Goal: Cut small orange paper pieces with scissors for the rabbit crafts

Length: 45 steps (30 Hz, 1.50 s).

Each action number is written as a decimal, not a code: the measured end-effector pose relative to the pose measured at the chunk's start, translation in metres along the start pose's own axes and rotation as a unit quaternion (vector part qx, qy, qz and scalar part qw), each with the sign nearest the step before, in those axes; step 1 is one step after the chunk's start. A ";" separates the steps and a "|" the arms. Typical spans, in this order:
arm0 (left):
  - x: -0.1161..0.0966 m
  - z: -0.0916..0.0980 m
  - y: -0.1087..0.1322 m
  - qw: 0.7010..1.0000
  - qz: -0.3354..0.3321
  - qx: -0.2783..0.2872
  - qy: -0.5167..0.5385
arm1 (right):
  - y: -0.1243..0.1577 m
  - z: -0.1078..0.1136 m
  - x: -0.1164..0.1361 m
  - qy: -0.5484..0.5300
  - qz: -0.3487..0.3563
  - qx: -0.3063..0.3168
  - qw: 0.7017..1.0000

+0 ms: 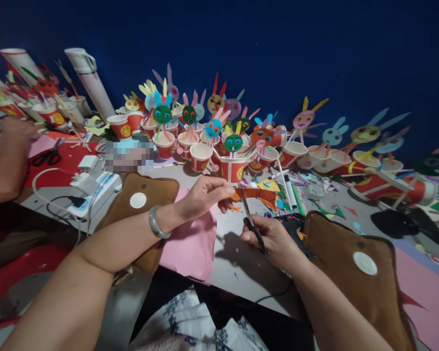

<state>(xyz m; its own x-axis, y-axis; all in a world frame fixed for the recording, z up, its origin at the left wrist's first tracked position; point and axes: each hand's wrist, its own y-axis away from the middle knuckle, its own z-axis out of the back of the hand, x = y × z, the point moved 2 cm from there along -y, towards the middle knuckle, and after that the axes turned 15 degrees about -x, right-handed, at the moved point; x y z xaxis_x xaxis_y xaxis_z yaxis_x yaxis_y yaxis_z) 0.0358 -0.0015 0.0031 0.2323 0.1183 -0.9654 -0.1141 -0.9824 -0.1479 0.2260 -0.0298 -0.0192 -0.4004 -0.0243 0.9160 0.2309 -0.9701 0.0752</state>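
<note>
In the head view my left hand (207,196), with a bracelet at its wrist, is closed, its fingertips pinching the near end of a piece of orange paper (259,196). My right hand (274,239) grips a pair of black-handled scissors (255,229). Its blades point up and cross the orange paper just right of my left fingertips; whether they are biting into it I cannot tell. Pink paper (190,248) lies under my left forearm. Just beyond my hands stands a red and white paper cup (231,170) with a green rabbit-eared paper face (233,143) in it.
Many similar cups with paper faces line the dark blue wall. Brown cushions (351,263) lie on both sides. Paper scraps and markers (289,192) litter the table beyond my right hand. A power strip (95,197) with cables is at left, near another person's arm (7,161).
</note>
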 end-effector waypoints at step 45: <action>0.000 -0.004 0.003 1.000 0.016 0.027 0.003 | 0.002 -0.002 0.001 -0.021 -0.016 0.009 1.000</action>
<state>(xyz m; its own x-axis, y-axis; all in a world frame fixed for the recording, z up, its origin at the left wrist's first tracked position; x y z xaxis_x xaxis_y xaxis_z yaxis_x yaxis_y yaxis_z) 0.0391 -0.0049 0.0036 0.2336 0.0854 -0.9686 -0.1727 -0.9766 -0.1278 0.2244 -0.0317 -0.0185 -0.3704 0.0171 0.9287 0.2340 -0.9659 0.1111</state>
